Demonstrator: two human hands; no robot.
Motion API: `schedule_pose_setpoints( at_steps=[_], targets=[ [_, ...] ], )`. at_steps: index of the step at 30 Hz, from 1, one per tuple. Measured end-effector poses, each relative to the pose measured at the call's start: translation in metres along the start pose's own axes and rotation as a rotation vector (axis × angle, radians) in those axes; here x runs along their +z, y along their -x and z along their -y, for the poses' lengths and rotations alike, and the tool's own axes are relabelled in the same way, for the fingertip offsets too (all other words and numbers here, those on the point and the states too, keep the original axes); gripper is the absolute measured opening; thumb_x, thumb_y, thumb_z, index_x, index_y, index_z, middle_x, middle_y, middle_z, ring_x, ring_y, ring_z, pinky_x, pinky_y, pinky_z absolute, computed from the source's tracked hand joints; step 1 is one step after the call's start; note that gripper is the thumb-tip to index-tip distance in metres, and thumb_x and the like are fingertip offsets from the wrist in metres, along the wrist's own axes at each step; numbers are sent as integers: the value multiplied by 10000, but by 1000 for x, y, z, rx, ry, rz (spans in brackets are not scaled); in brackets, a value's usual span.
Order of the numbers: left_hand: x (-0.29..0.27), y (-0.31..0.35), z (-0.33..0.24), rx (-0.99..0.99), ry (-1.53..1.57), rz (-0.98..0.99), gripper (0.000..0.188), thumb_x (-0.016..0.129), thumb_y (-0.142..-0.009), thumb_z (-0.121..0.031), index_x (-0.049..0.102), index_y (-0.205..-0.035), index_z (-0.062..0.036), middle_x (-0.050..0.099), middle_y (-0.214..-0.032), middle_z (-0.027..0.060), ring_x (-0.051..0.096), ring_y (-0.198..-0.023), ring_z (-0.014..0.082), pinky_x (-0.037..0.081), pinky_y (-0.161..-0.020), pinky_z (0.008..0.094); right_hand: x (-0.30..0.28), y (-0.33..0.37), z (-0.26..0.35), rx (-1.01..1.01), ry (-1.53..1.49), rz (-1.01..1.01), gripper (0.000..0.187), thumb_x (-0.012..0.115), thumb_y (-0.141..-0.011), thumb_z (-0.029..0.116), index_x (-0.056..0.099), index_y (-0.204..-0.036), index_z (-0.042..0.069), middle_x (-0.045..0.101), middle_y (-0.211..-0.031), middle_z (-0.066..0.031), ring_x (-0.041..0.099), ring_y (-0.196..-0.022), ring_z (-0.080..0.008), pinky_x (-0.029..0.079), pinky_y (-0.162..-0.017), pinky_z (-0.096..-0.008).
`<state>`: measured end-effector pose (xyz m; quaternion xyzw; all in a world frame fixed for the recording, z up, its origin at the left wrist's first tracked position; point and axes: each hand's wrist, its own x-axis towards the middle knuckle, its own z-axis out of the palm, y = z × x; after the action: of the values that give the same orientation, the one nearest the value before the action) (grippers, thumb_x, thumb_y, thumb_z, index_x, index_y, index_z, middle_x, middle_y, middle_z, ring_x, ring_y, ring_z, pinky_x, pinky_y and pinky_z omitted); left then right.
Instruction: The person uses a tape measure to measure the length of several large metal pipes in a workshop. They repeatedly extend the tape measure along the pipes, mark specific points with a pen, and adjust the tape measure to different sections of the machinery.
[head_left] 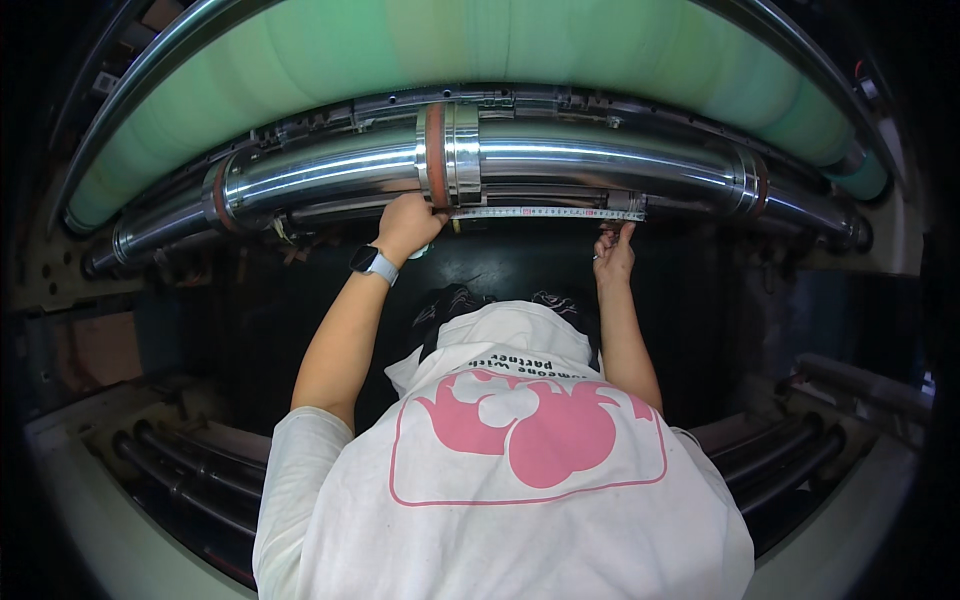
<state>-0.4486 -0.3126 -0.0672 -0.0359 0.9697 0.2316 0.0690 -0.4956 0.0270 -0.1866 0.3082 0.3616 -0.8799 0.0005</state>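
hands stretch tape measure (pixel 545 212) under steel roller (pixel 560 160): left hand (pixel 408 224) fisted on case, right hand (pixel 613 252) pinching tape end.

You're standing in a factory hall, right at a big industrial machine: a long polished steel roller (pixel 560 160) with an orange-edged collar (pixel 448 155) spans your view, a wide pale green roll (pixel 470 45) runs above it, and darker rollers (pixel 185 480) sit low at both sides.

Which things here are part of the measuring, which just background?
In use: tape measure, stretched between left hand and right hand; steel roller; its orange-edged collar.
Background: green roll; lower dark rollers; wristwatch.
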Motion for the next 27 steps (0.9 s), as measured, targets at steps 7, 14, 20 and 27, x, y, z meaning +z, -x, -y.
schedule_pose_setpoints(
  at_steps=[7, 14, 20, 27],
  targets=[
    [1, 0, 2, 17, -2, -30, 189, 605, -718, -285, 687, -809, -141, 621, -736, 135, 589, -730, 312, 466, -660, 404, -6, -4, -1, -5, -10, 40, 383, 610, -764, 421, 515, -832, 56, 463, -669, -7, 364, -508, -92, 242, -400, -222],
    [-3, 1, -2, 4, 13, -22, 176, 619, -708, -266, 687, -802, -134, 621, -736, 138, 592, -732, 308, 468, -662, 398, -5, -2, 0, -13, 14, 83, 438, 557, -779, 465, 507, -893, 46, 489, -717, -28, 367, -512, -84, 258, -403, -202],
    [-2, 1, -1, -6, 17, -8, 180, 609, -719, -279, 684, -835, -165, 627, -765, 117, 592, -751, 300, 470, -667, 395, 0, 2, 5, 7, 2, 66, 411, 629, -753, 433, 504, -803, 45, 473, -674, -6, 372, -512, -86, 250, -401, -217],
    [0, -1, 1, -11, 2, 14, 186, 604, -722, -297, 684, -843, -180, 628, -773, 112, 591, -759, 299, 471, -670, 395, 0, 1, 6, 13, 46, 38, 424, 593, -766, 454, 528, -836, 40, 470, -644, 2, 354, -485, -71, 239, -398, -205]
  ],
)
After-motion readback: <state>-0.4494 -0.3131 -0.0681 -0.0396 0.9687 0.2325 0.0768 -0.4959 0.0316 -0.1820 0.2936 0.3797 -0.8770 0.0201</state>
